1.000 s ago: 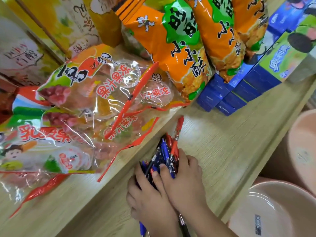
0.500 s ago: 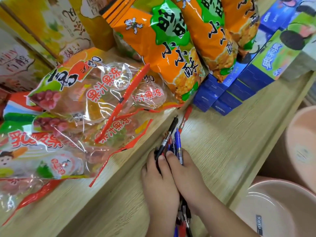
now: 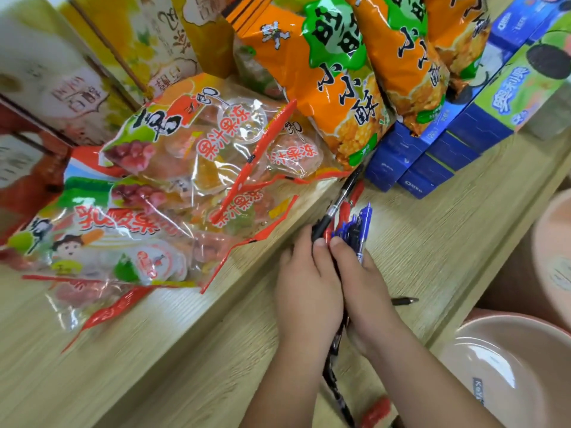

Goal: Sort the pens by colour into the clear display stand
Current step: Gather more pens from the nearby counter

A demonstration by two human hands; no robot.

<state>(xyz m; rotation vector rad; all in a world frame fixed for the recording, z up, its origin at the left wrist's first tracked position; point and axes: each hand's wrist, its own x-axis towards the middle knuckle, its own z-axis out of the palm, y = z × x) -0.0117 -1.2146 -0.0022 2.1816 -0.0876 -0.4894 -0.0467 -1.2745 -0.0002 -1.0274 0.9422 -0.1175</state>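
Left hand and right hand clasp one bundle of pens; beyond it, three orange snack bags, blue Oreo boxes

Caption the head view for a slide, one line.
Left hand and right hand grip a mixed bundle of black, red and blue pens at a wooden shelf beside snack bags.

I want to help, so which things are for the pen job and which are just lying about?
For the job: pens held in left hand and right hand; loose pen.
Lying about: snack bags, jelly bag, biscuit boxes, pink bowl.
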